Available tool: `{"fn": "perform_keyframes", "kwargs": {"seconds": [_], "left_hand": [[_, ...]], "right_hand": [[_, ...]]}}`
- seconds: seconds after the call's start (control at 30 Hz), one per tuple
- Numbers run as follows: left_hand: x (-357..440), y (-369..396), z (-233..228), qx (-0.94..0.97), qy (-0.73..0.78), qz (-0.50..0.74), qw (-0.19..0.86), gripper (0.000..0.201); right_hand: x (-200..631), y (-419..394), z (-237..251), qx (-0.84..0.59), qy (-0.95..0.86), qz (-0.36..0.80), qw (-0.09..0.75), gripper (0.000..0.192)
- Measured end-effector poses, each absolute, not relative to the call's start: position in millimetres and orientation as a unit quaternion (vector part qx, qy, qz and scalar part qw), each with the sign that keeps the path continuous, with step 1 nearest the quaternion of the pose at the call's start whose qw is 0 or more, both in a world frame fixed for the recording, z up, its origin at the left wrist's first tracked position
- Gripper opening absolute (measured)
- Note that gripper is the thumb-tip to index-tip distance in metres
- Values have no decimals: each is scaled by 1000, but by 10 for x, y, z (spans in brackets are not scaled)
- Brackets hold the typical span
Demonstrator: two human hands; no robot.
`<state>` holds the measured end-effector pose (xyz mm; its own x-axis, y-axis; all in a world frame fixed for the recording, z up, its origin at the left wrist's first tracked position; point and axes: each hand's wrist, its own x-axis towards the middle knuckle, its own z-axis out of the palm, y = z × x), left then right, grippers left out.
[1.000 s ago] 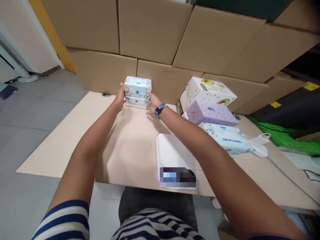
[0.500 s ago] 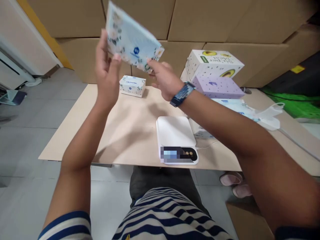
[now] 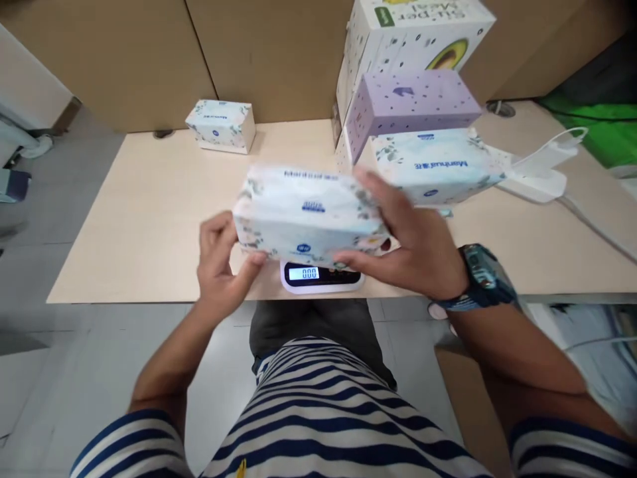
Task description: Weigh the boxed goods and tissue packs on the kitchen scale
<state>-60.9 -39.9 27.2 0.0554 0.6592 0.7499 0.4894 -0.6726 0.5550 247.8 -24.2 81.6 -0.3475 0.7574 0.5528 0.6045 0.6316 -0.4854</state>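
I hold a pale blue floral tissue pack (image 3: pixel 306 212) flat between both hands, just above a white scale (image 3: pixel 321 275) whose display reads 0.00. My left hand (image 3: pixel 221 262) grips its left end. My right hand (image 3: pixel 411 236), with a watch on the wrist, grips its right end. The pack hides most of the scale's platform.
A second floral tissue pack (image 3: pixel 221 125) lies at the far left of the beige table (image 3: pixel 144 219). At the right stand a purple box (image 3: pixel 411 106), an avocado-print box (image 3: pixel 418 30) and a plastic-wrapped tissue bundle (image 3: pixel 438 166). Cardboard cartons (image 3: pixel 199 53) wall the back.
Both hands took the top pack off the far stack, raised it, then brought it down and toward me over the scale. One pack stays at the far left.
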Motion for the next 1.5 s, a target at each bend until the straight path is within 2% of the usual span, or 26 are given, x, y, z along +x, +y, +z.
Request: {"fn": "perform_keyframes", "kwargs": {"seconds": [0.07,0.13,0.2,0.37,0.47,0.57,0.7,0.83,0.93,1.17,1.33,1.5], "left_hand": [[-533,-509,102,709,456,530,96,41],[-495,-568,-25,703,481,511,114,38],[-486,-586,-98,691,488,513,145,35],[-485,-530,-93,596,513,561,258,25],[-420,-505,-50,518,537,575,335,24],[-298,-529,-33,433,538,599,406,27],[-130,-569,-36,410,506,620,438,27],[-39,-563,-31,385,487,630,467,29],[-12,-562,-22,378,480,642,463,32],[-16,-557,-23,472,456,618,432,49],[39,-517,-59,469,469,607,438,49],[125,-520,-140,441,461,626,449,43]], "right_hand": [[2490,-185,659,-394,-856,10,336,76],[2472,-130,542,-361,-874,-73,318,60],[2449,-102,464,-336,-873,-129,329,47],[2423,-131,369,-318,-844,-164,400,33],[2426,-156,328,-297,-836,-158,434,37],[2439,-192,268,-297,-819,-119,477,54],[2460,-254,142,-320,-784,-78,525,69],[2470,-302,-5,-336,-731,-10,594,76],[2485,-332,-85,-347,-709,28,614,73],[2452,-440,-125,-440,-647,131,608,51],[2361,-479,-120,-477,-610,197,601,49],[2334,-475,-157,-470,-613,186,607,40]]}}
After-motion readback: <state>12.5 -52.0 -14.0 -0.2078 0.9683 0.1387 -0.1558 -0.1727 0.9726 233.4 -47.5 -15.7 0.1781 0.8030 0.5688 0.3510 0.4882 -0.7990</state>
